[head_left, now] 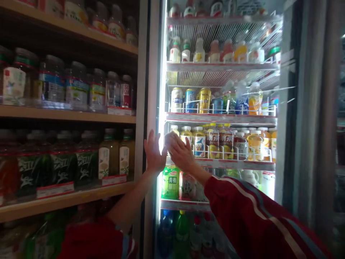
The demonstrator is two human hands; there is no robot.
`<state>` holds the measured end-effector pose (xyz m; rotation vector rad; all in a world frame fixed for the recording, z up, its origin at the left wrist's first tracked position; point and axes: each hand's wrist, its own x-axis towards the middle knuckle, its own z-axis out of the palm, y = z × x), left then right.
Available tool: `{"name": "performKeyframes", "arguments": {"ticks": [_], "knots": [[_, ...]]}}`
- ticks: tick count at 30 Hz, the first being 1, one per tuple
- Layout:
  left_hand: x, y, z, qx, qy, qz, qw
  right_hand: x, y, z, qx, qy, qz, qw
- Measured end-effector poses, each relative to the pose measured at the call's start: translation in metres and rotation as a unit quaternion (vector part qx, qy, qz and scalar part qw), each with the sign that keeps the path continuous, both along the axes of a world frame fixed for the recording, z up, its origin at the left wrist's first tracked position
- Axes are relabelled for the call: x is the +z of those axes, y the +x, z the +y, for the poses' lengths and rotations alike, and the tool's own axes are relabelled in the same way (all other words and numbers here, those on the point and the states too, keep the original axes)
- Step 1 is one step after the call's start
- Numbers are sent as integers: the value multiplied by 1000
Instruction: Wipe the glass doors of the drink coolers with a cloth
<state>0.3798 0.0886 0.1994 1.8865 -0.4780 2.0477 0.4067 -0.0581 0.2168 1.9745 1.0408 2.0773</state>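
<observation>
My left hand [155, 153] is raised with its fingers spread, at the bright left edge of a lit drinks fridge. It holds nothing that I can see. Just right of it, my right hand [180, 151] reaches up and left, fingers close together and thumb apart. A pale, cloth-like patch [170, 136] shows under its fingertips; its outline is blurred. Both hands appear to be at the glass door in front of the shelves, though contact is hard to judge. Behind my right hand stand bottles with white caps, including a bottle with a blue fish-like print [199, 142].
The fridge's wire shelves [229, 164] carry many bottles and cans. Green packs [170, 182] stand below my hands. Left of the fridge frame [142, 144], wooden shelves [81, 196] hold rows of bottles with price tags [55, 190]. A dark door frame [309, 126] runs up the right side.
</observation>
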Motion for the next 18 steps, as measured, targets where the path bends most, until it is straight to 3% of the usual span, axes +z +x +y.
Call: {"name": "performKeyframes", "arguments": {"ticks": [3,5,9,13,18], "knots": [[-9,2,10,24,23,12,999,3,1,22,15,-2,2,1000],[-15,4,10,40,58,21,997,13,5,18,21,28,-5,999],[-16,8,-2,61,75,39,995,26,14,-26,17,121,-2,993],[-5,13,-27,69,83,40,993,11,14,-74,15,177,1,984],[6,23,-72,78,141,32,986,-11,8,-109,-3,65,-9,998]]}}
